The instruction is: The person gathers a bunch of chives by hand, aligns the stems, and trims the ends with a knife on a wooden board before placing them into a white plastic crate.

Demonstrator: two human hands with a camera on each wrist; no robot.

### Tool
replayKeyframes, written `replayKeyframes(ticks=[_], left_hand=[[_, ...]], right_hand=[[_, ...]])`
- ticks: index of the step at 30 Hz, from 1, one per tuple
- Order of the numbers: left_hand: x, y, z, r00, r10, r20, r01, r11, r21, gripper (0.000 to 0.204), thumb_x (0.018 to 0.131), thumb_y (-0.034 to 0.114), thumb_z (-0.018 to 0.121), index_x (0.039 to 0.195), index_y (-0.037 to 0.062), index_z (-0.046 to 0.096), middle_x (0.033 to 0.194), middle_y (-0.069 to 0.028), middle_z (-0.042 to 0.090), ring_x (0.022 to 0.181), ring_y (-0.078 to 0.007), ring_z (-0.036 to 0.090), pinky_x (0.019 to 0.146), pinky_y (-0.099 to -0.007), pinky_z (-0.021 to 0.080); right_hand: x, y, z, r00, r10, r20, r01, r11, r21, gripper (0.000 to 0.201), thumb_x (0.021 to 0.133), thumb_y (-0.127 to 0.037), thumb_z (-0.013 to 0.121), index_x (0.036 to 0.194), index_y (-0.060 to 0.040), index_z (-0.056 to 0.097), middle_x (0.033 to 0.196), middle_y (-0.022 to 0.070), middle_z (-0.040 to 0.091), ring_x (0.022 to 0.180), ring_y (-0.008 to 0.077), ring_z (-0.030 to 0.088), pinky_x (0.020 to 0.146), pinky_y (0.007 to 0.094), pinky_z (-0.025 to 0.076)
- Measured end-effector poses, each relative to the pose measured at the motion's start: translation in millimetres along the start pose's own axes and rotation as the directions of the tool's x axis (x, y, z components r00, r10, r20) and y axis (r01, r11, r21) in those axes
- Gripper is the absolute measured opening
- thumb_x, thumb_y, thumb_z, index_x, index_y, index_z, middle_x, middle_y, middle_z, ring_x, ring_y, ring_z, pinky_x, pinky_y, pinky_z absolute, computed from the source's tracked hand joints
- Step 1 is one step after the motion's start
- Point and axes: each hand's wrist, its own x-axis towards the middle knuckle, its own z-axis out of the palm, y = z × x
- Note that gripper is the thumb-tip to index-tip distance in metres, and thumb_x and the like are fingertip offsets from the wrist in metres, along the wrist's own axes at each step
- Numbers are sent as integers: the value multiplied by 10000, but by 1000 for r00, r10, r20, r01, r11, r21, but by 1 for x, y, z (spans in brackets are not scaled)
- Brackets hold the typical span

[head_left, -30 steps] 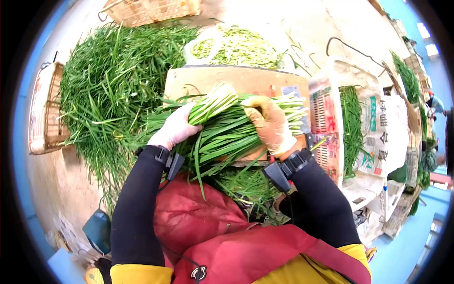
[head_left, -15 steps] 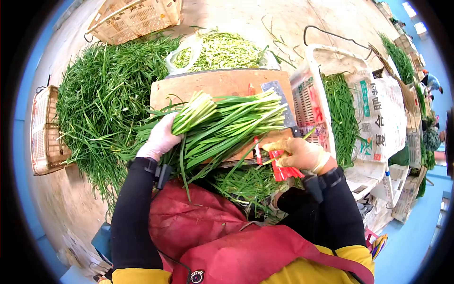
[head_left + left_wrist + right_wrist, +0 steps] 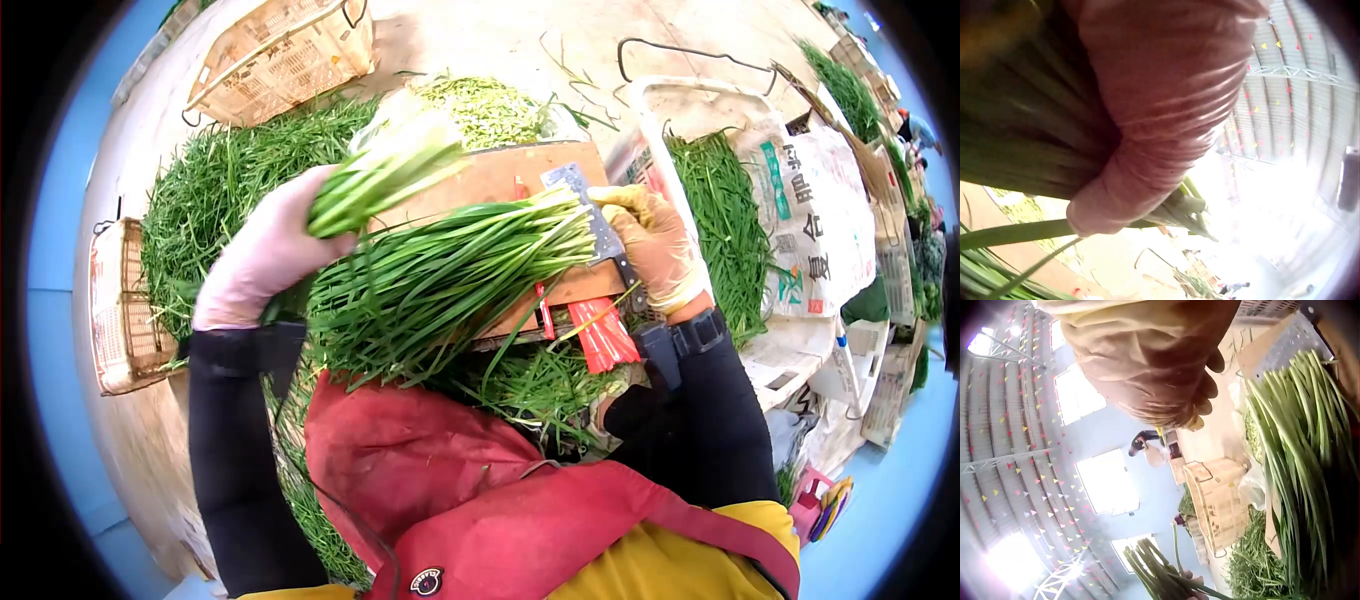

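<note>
My left hand point(image 3: 265, 250), in a pale glove, grips a bunch of garlic chives point(image 3: 385, 170) raised at the left, its pale ends blurred. Below it a larger heap of garlic chives point(image 3: 450, 260) lies across a wooden board point(image 3: 550, 158), pale ends pointing right. Beside those ends is my right hand point(image 3: 660, 250) in a yellowish glove, fingers loosely bent and nothing visible in them. A metal plate point(image 3: 1291, 347) with holes lies flat under the pale ends. Red strips point(image 3: 603, 338) hang at the board's near edge, with a yellowish leaf point(image 3: 590, 325) across them.
A big mound of loose greens point(image 3: 200, 190) covers the floor at left, between two plastic crates point(image 3: 285, 65). Behind the board sits a bag of pale trimmings point(image 3: 485, 105). To the right, a white basket point(image 3: 690, 90) holds more greens and a printed sack point(image 3: 815, 230).
My left hand has lifted its bunch off the heap, left and toward me. The right hand went from the heap to the red strips, then back up to the pale ends, leaving the strips hanging.
</note>
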Motion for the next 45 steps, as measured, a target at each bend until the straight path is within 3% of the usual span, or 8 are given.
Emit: replayKeyframes(ticks=[9,19,26,30,34,36,41,45], left_hand=[[69,-30,192,969,220,-109,-153,889,431,922,600,426,861,1367,115,456,1277,-94,500,1181,-301,500,976,-453,405],[83,-26,189,959,256,-123,-187,894,406,719,668,420,822,1237,81,543,1044,-138,649,1016,-336,609,887,-429,466],[87,-5,198,994,108,7,-99,891,444,834,706,491,784,1345,73,449,1229,-146,556,1170,-330,528,983,-450,420],[78,-10,188,979,199,-53,-149,861,487,990,623,529,821,1406,78,416,1301,-139,545,1209,-333,515,1033,-430,401],[72,-1,184,987,158,0,-141,881,452,1027,603,527,836,1424,88,403,1298,-139,548,1212,-344,515,1029,-425,403],[68,3,185,999,45,13,-46,873,485,1032,600,521,841,1426,90,398,1273,-138,560,1199,-336,524,1020,-425,408],[65,-8,190,988,136,-73,-84,870,486,928,677,481,805,1412,81,406,1240,-153,574,1146,-340,550,989,-427,428],[63,-11,193,980,183,-85,-117,859,499,1017,630,533,817,1421,55,391,1283,-163,560,1182,-341,537,1018,-425,417]], right_hand=[[-21,40,-13,990,141,-4,-141,988,69,194,891,-8,594,1072,-9,663,1036,100,660,983,201,618,906,307,470],[-26,65,1,999,-51,5,48,918,-395,482,862,24,584,1335,-3,495,1272,154,514,1177,263,522,1061,356,375],[-33,74,-9,969,247,-17,-248,967,-53,247,859,-107,636,1082,-1,635,980,181,654,916,334,639,836,397,494],[-27,32,-12,917,381,116,-308,863,-400,214,895,-191,641,985,2,670,824,131,682,780,211,653,760,342,502],[-26,30,-9,727,572,380,-239,730,-640,387,895,-335,648,1090,-1,666,905,207,700,895,369,665,823,426,491],[-31,56,-10,875,400,272,-190,802,-566,404,907,-302,635,1181,-5,629,851,178,693,772,298,680,727,400,518],[-30,57,-12,580,697,422,-717,682,-141,478,939,-92,536,1400,-10,441,803,-3,593,584,87,614,466,196,471],[-32,73,9,658,662,359,-739,659,141,188,937,-59,500,1081,30,583,916,99,686,676,159,657,569,264,542]])
